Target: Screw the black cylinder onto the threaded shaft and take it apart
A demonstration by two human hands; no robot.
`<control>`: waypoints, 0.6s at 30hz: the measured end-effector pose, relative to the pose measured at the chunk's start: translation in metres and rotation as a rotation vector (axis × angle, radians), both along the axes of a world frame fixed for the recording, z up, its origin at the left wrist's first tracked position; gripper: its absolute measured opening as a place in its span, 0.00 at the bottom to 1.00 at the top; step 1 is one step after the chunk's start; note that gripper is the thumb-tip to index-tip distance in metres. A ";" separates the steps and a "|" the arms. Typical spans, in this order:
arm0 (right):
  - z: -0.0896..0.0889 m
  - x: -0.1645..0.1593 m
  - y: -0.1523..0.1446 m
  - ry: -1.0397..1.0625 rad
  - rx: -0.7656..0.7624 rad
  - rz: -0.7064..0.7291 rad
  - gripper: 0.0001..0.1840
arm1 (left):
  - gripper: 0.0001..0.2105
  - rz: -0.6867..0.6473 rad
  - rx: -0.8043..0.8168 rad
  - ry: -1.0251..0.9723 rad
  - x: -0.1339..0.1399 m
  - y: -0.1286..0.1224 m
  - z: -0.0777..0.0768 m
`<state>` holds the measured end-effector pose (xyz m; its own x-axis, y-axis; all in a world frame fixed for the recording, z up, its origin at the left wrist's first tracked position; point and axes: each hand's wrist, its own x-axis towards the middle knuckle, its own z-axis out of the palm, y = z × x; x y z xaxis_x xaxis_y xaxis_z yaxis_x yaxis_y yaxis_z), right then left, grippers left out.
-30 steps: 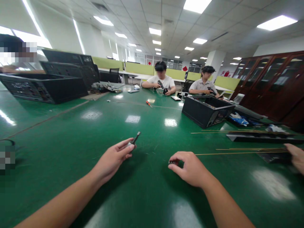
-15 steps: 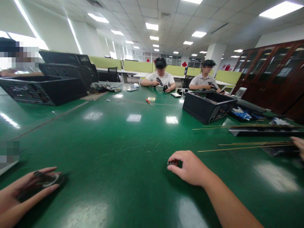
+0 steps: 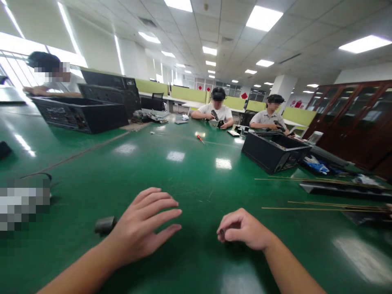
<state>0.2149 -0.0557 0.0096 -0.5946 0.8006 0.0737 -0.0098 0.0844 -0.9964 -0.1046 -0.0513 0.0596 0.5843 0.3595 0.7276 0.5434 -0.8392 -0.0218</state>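
My left hand (image 3: pixel 150 222) hovers over the green table (image 3: pixel 183 179) with its fingers stretched out and holds nothing. Just left of its wrist lies a dark cylinder-shaped piece (image 3: pixel 105 225) on its side, partly hidden by the hand. To the right, my right hand (image 3: pixel 241 230) is closed, its thumb and fingertips pinched on a small dark piece (image 3: pixel 221 232). Most of that piece is covered by the fingers, and its kind cannot be made out.
Open black computer cases (image 3: pixel 260 153) stand at the right and far left (image 3: pixel 88 116). Thin rods (image 3: pixel 294 208) stick out from the right. An orange-handled screwdriver (image 3: pixel 200 139) lies farther back. Co-workers sit across the table (image 3: pixel 216 112), one holding a dark tool.
My left hand has let go of the dark cylinder, moved right and spread open. My right hand keeps its pinch. The view has shifted, bringing the person at left further in.
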 end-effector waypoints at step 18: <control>-0.010 0.004 0.003 0.085 -0.060 0.045 0.26 | 0.08 -0.327 -0.509 -0.210 0.081 -0.006 -0.028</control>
<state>0.2189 -0.0528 -0.0008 -0.6240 0.7775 0.0787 -0.0974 0.0226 -0.9950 -0.0232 -0.0577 0.0315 0.5858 0.5172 0.6240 0.2066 -0.8398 0.5021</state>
